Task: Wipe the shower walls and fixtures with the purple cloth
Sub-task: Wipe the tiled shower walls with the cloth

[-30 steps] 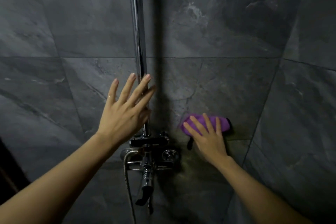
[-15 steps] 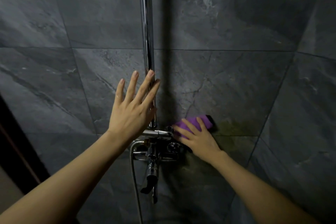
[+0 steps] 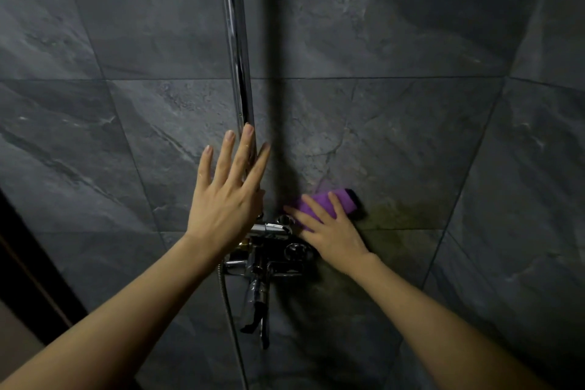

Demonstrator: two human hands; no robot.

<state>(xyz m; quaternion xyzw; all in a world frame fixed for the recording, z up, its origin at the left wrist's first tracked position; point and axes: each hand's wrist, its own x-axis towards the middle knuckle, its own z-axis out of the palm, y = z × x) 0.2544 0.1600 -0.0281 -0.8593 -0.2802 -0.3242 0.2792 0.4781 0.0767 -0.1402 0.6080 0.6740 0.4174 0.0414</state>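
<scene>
A folded purple cloth (image 3: 340, 202) lies flat against the dark grey tiled shower wall (image 3: 395, 123), just right of the chrome mixer valve (image 3: 272, 255). My right hand (image 3: 329, 231) presses it to the wall with straight, spread fingers, and most of the cloth is hidden under the hand. My left hand (image 3: 229, 196) is held up with fingers straight and spread in front of the chrome riser pipe (image 3: 235, 41). It holds nothing. Whether it touches the pipe I cannot tell.
A chrome spout and lever (image 3: 256, 304) hang below the valve, and a metal hose (image 3: 232, 326) runs down beside them. A yellowish stain (image 3: 399, 215) marks the tile right of the cloth. A side wall (image 3: 538, 199) meets the corner at right. A dark door edge (image 3: 28, 263) is at left.
My right hand slid the cloth leftward along the wall, from the open tile to beside the mixer valve. My left hand stayed raised at the pipe. The view shifted slightly.
</scene>
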